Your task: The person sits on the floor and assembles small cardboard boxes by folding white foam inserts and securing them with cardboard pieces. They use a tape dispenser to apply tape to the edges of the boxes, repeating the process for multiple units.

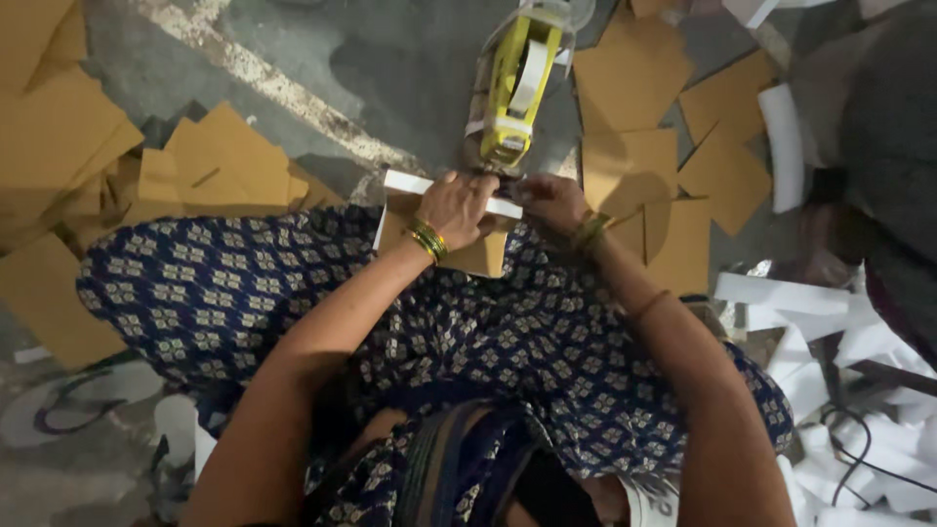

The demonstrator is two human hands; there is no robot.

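Observation:
I sit on the floor with a blue patterned cloth over my knees. My left hand presses down on a white foam strip laid over a brown cardboard piece at my knee. My right hand pinches the right end of the same strip and card, close under a yellow tape dispenser that stands on the floor just beyond. Bangles circle both wrists. Whether tape runs from the dispenser to the card is hidden by my fingers.
Brown cardboard pieces lie scattered on the grey floor at left and right. White foam strips and scraps pile up at right, with a black cable. A dark-clothed person sits at the far right.

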